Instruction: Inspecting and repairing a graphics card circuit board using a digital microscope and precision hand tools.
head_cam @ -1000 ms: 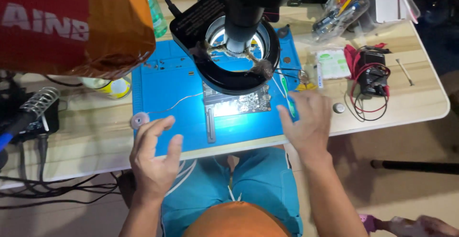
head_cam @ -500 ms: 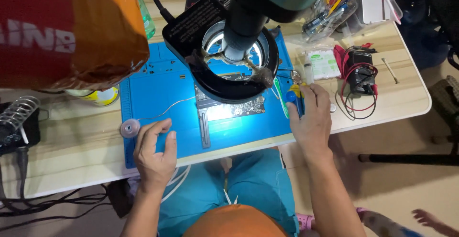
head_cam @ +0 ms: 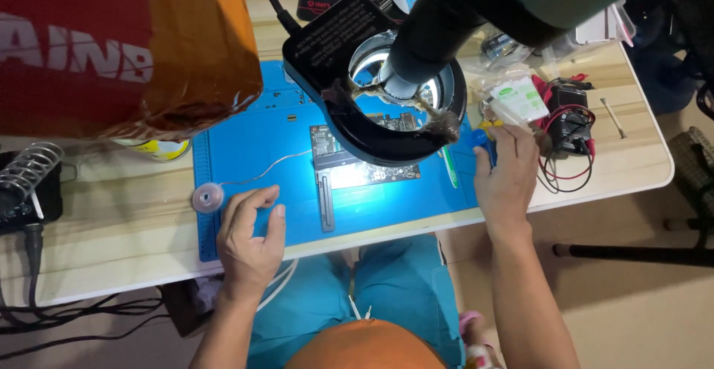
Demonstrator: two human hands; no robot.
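Head-camera view, looking straight down at a workbench: nearest the lens are my knees in teal trousers (head_cam: 372, 294), tucked under the edge of a pale wooden table (head_cam: 111, 242). My left hand (head_cam: 249, 235) rests at the near left corner of a blue work mat (head_cam: 253, 146), fingers loosely curled and holding nothing, thumb and forefinger apart. Just beyond its knuckles lies a small spool of solder wire (head_cam: 207, 196), from which a thin strand runs across the mat toward a circuit board (head_cam: 357, 161) clamped in a metal holder (head_cam: 325, 201). My right hand (head_cam: 507, 175) sits at the mat's right edge, fingertips closed on a small blue and yellow tool (head_cam: 483, 132); how firmly it is pinched I cannot tell. A green-handled tool (head_cam: 449, 167) lies on the mat just left of that hand. Above the board hangs a black microscope head (head_cam: 372, 79) with its lit ring. Farther right, red and black leads (head_cam: 565, 127) coil on the table. Far left stands a soldering iron stand (head_cam: 26, 172); behind it, an orange and red bag (head_cam: 126, 42).
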